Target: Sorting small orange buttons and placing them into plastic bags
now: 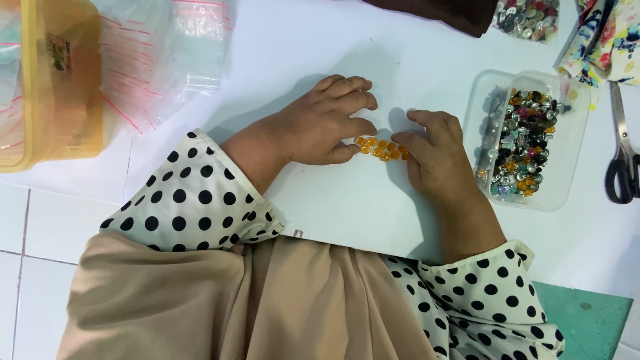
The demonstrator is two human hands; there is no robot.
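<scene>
Where amber beads (381,149) sit clustered on white sheet (347,207), pinched between both hands: left hand (327,123) fingertips closed on one end, right hand (437,157) on other. Clear tub (567,167) of mixed beads just right, scissors (623,153) beyond.

At the upper left we see the yellow box (50,80) cut by the frame's edge. The scissors (623,157) lose their right side at the right edge. Our fingers (347,152) cover some orange beads (381,149).
</scene>
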